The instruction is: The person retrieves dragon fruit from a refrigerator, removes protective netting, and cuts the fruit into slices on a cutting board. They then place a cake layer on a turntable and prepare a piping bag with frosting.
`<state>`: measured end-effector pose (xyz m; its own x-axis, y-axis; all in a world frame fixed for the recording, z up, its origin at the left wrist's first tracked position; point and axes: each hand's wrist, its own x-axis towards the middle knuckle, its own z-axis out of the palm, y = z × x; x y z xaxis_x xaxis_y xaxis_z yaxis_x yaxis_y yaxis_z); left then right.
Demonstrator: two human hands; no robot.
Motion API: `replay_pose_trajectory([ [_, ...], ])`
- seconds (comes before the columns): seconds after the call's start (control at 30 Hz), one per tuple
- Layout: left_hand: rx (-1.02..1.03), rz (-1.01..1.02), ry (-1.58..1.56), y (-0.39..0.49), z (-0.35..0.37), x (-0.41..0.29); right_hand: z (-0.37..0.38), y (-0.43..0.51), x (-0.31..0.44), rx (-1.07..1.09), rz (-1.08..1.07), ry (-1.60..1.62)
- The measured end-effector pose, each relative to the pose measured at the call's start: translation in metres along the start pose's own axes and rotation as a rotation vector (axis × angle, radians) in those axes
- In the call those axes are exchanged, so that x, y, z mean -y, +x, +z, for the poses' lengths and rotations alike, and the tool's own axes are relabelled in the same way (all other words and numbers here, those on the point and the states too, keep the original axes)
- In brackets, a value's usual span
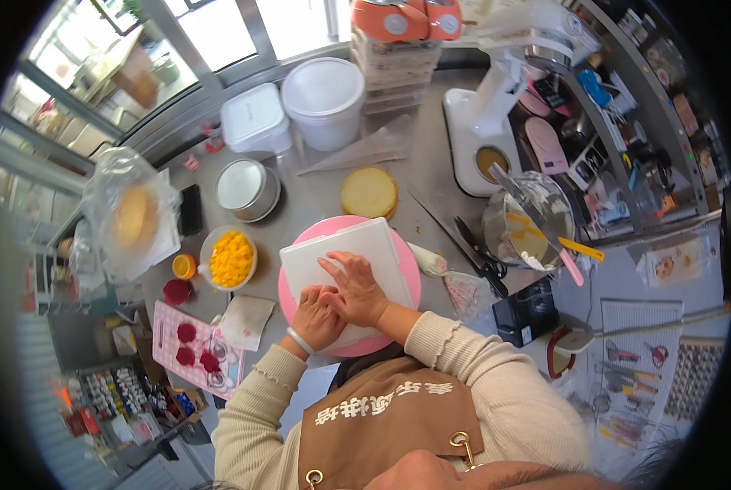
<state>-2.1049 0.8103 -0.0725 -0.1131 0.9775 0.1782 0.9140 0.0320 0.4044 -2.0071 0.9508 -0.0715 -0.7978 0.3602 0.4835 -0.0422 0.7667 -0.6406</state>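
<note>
A flat, white rectangular panel (371,245) with small edge tabs, perhaps a plastic box lid, lies across a round pink board or turntable (414,278). Both of my hands rest together over the panel. My right hand (358,288) has its fingers spread above the panel, its thumb against the other hand. My left hand (319,317), with a pale bangle at the wrist, sits beside and partly under the right; its fingers are bent, and whether they grip anything is hidden. Just beyond the board is a round yellow sponge cake layer (369,193). A filled piping bag (428,258) lies at the board's right.
Diced mango fills a bowl (230,258) on the left, near a round cake tin (247,188). A long serrated knife (451,233) and black scissors (478,251) lie right, before a metal mixing bowl (518,226) holding spatulas. A stand mixer (481,135) stands behind.
</note>
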Motion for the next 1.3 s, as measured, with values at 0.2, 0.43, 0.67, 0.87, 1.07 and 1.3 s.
replay_pose_trajectory([
  [0.2,0.046,-0.048,0.038,-0.001,0.002,0.002,0.003,-0.006,-0.004,0.109,0.065,0.141],
  [0.43,0.109,-0.06,0.099,0.035,-0.04,-0.032,-0.061,-0.051,-0.008,-0.168,0.515,1.072],
  [0.67,0.225,0.322,-0.001,0.153,0.04,-0.126,-0.171,-0.234,-0.034,-0.38,1.085,0.865],
  [0.87,0.759,0.068,0.604,0.223,0.167,-0.136,-0.182,-0.29,-0.036,-0.407,0.974,0.811],
  [1.07,0.8,0.102,0.496,0.225,0.145,-0.142,-0.224,-0.317,-0.042,-0.16,0.924,0.762],
  [1.3,0.412,0.0,-0.192,0.179,0.05,-0.191,-0.221,-0.257,-0.04,0.046,0.566,0.252],
])
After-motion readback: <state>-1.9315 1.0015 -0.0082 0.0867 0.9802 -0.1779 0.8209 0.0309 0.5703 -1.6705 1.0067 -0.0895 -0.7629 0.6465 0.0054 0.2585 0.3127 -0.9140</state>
